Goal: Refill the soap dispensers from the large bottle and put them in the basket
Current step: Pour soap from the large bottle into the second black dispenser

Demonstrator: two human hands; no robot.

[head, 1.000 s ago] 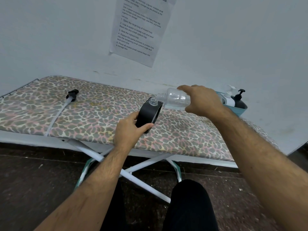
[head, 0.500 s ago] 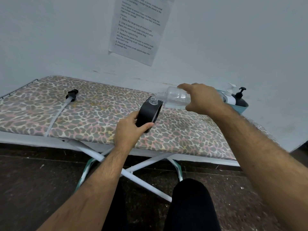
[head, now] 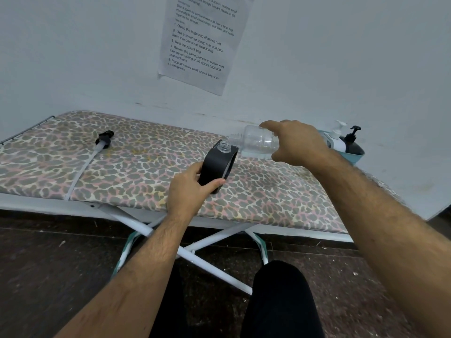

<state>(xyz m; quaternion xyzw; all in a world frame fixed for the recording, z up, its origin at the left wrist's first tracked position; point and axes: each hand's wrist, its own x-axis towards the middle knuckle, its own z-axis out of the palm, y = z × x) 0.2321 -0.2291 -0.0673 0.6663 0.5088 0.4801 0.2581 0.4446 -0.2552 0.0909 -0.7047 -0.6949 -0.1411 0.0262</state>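
Pale wall (head: 73,57) w/ taped printed sheet (head: 202,42); dark speckled floor (head: 48,264); ironing board (head: 146,172), leopard-print fabric, white X legs. Right hand (head: 296,145) wraps clear ribbed large bottle (head: 256,142), tipped horizontal, neck at open mouth of round black dispenser (head: 217,164), tilted, gripped by left hand (head: 190,191); teal basket (head: 353,156) far right holds 2 pump dispensers; loose black pump (head: 103,140) w/ tube lies left.
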